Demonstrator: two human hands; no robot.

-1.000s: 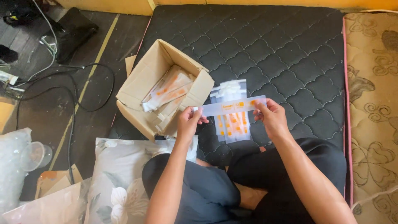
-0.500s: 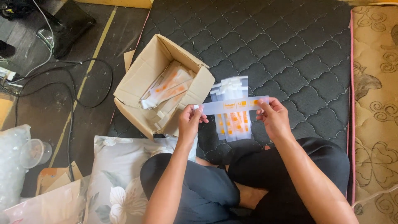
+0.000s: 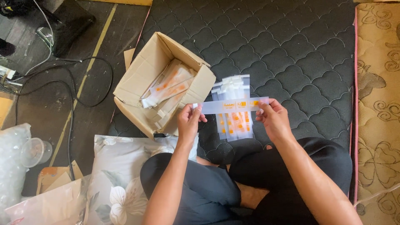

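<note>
Held item: one long, narrow clear packet (image 3: 233,105) with orange printing at its middle, stretched crosswise between both hands above the mattress.

Left hand (image 3: 189,121): fingers pinched closed on the packet's left end, thumb and fingertips meeting over the film; wrist toward the body.

Right hand (image 3: 273,120): fingers closed on the packet's right end in the same pinch, the thumb lying on top of the strip.

Directly beneath the held packet: a small stack of like packets (image 3: 234,110), clear with orange marks, lying lengthwise on the mattress, their pale upper ends fanned slightly. The held packet crosses over this stack at a right angle; whether it touches the stack cannot be told.

Just left of the left hand: an open cardboard box (image 3: 137,85), flaps up, tilted on the mattress edge, holding more of the same packets (image 3: 168,89) heaped loosely.

Support: a dark quilted mattress (image 3: 291,46), with a tan patterned mat (image 3: 377,104) along its right side.

Near the body: crossed legs in dark trousers (image 3: 216,187); a floral pillow (image 3: 114,179) at the left knee.

Further left, on the floor: black cables (image 3: 75,89), a clear plastic cup (image 3: 35,151) and crumpled clear plastic bags (image 3: 12,166).
</note>
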